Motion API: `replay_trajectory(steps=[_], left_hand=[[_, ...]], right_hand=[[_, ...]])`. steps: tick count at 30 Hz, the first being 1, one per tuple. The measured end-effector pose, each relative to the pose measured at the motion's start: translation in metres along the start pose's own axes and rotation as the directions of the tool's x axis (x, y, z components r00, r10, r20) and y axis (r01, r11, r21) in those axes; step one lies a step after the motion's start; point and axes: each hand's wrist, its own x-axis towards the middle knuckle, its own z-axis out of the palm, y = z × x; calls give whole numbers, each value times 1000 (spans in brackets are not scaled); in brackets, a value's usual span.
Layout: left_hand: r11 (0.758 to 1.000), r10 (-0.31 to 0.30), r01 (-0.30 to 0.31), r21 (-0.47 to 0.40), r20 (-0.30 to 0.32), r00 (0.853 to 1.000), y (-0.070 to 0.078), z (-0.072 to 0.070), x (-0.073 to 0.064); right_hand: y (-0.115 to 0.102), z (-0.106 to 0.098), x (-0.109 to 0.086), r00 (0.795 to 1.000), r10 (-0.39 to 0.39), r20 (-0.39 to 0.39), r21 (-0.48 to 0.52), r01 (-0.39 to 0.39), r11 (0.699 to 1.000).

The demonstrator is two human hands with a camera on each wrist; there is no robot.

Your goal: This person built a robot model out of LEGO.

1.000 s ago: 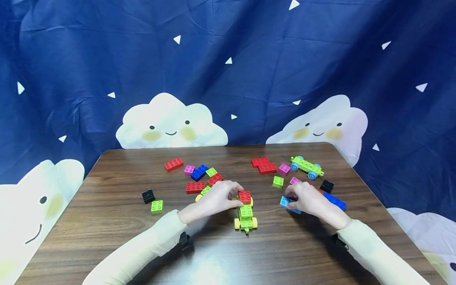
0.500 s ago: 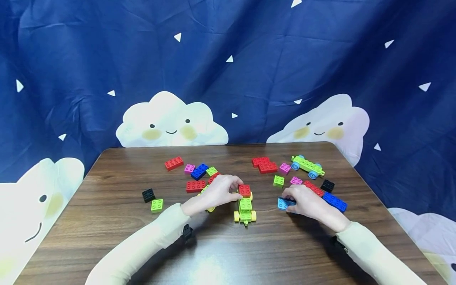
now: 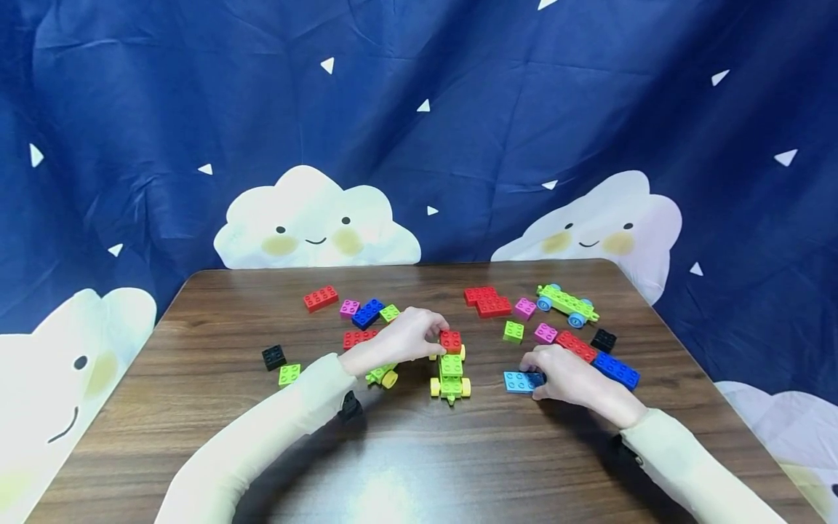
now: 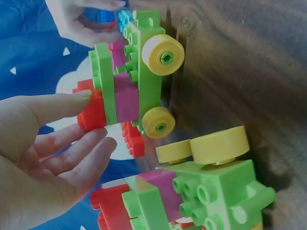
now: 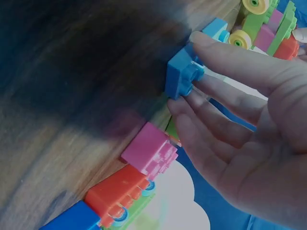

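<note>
My left hand (image 3: 407, 339) pinches a red brick (image 3: 451, 340) between thumb and fingers. That brick tops a stacked toy car, whose lime-green base (image 4: 149, 72) runs on yellow wheels (image 4: 163, 54). A purple brick (image 4: 127, 97) and a green one lie between base and red brick. My right hand (image 3: 568, 377) grips the right end of a light blue brick (image 3: 516, 382) lying studs up on the table, thumb on one side, fingertips on the other. A second similar car (image 4: 225, 187) stands left of the first, partly hidden under my left forearm in the head view.
Red, pink, blue and green bricks lie behind my left hand. A black brick (image 3: 273, 357) and a green brick (image 3: 289, 375) are farther left. Around my right hand are a pink brick (image 3: 545, 333), a dark blue brick (image 3: 616, 370) and a green blue-wheeled base (image 3: 567, 304).
My left hand and the stacked car have moved away from me, toward the table's back. The light blue brick has shifted slightly left and turned more crosswise in my right hand.
</note>
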Motion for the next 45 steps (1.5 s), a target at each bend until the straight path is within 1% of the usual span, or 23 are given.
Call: replay_trajectory(steps=[3,7,10,14,16,21,28,35,42,45], left_hand=[[1000,-13,13,3,13,1000,2,-2,6],[999,0,-1,40,7,1000,2,-5,13],[998,9,-9,66,1,1000,1,-7,17],[997,-4,4,71,-1,1000,-3,-9,21],[998,-8,9,69,-3,1000,-5,-11,23],[994,-6,7,107,-13,1000,-8,-14,29],[986,-49,52,158,-23,999,-7,-13,39],[984,-48,52,170,-24,999,-6,-12,44],[985,-58,63,161,-32,998,-7,-12,44],[983,-53,58,176,-32,998,-7,-12,45]], right_hand=[[0,0,-1,1000,5,7,-22,-5,1000],[1,-1,-3,1000,-1,12,-38,1,999],[3,-2,-4,1000,-19,5,-48,19,999],[3,-2,-4,998,-55,-7,-50,55,997],[2,-2,-3,998,-64,-7,-36,64,997],[-5,-2,1,997,-76,7,36,76,996],[-20,2,9,987,-160,-19,144,161,976],[-38,10,20,976,-219,-1,184,215,959],[-49,16,27,970,-242,4,206,236,950],[-54,18,29,967,-253,-2,211,248,946]])
